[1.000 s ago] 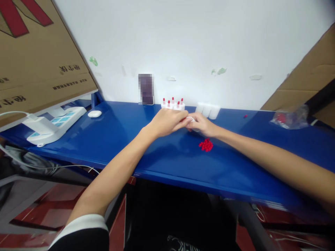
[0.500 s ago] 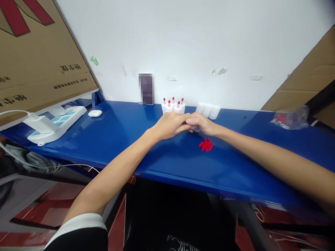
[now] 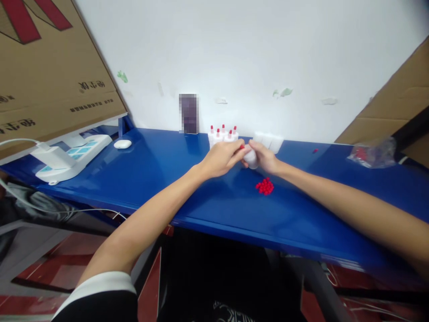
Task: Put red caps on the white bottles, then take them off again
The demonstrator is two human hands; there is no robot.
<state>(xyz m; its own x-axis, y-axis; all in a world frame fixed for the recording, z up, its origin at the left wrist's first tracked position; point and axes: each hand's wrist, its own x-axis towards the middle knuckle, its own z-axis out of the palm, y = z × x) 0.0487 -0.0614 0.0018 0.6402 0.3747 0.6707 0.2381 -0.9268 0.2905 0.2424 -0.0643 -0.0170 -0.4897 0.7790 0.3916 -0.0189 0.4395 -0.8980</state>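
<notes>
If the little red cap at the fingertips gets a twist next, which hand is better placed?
Probably the left hand: its fingers are already at the red cap, while the right hand is around the white bottle, so it could steady it.

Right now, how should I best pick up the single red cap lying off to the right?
Probably pinch the single red cap across its long sides, coming from above: it looks small and elongated, lying on the blue table apart from the red cap pile.

White wall (image 3: 241, 53) (patchy in places) behind glossy blue table (image 3: 157, 156).
</notes>
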